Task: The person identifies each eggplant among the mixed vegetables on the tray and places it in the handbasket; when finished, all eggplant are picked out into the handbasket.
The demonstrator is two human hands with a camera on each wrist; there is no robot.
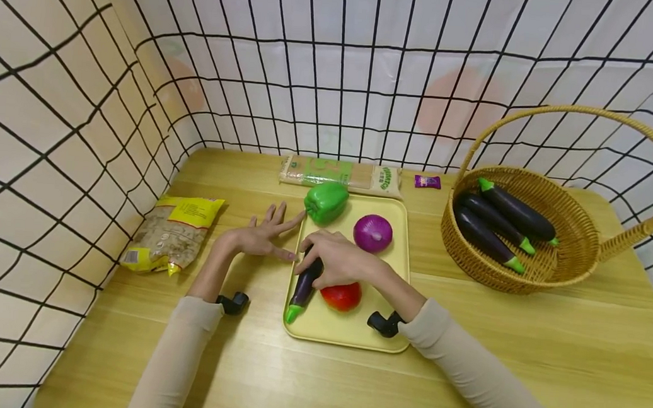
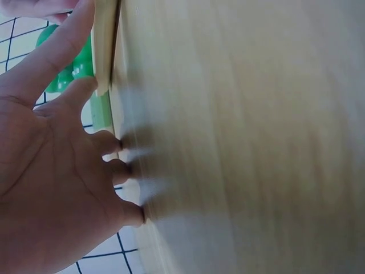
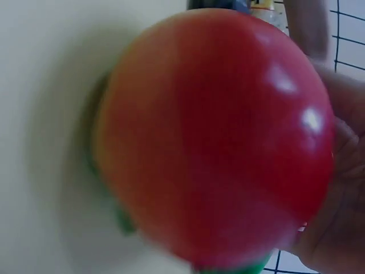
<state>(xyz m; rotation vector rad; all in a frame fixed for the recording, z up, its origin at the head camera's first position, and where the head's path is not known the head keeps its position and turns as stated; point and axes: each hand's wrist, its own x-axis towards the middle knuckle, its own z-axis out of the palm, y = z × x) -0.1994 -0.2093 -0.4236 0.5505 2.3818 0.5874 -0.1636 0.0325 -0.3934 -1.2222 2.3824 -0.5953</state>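
A dark purple eggplant (image 1: 305, 285) with a green cap lies along the left side of the yellow tray (image 1: 345, 342). My right hand (image 1: 336, 260) grips its far end, thumb on one side and fingers on the other, hiding that end. Under the right hand sits a red tomato (image 1: 341, 297), which fills much of the right wrist view. My left hand (image 1: 256, 237) is spread beside the tray's left edge, its fingertips down on the table and the thumb and index finger at the rim. A green bell pepper (image 1: 326, 203) and a purple onion (image 1: 372, 233) are also on the tray.
At right stands a wicker basket (image 1: 591, 248) with a tall handle, holding several eggplants (image 1: 501, 222). Behind the tray lie a noodle packet (image 1: 340, 174) and a small purple wrapper (image 1: 427, 182). A yellow bag (image 1: 173, 234) is at left. Black wire mesh (image 1: 342, 66) encloses the table.
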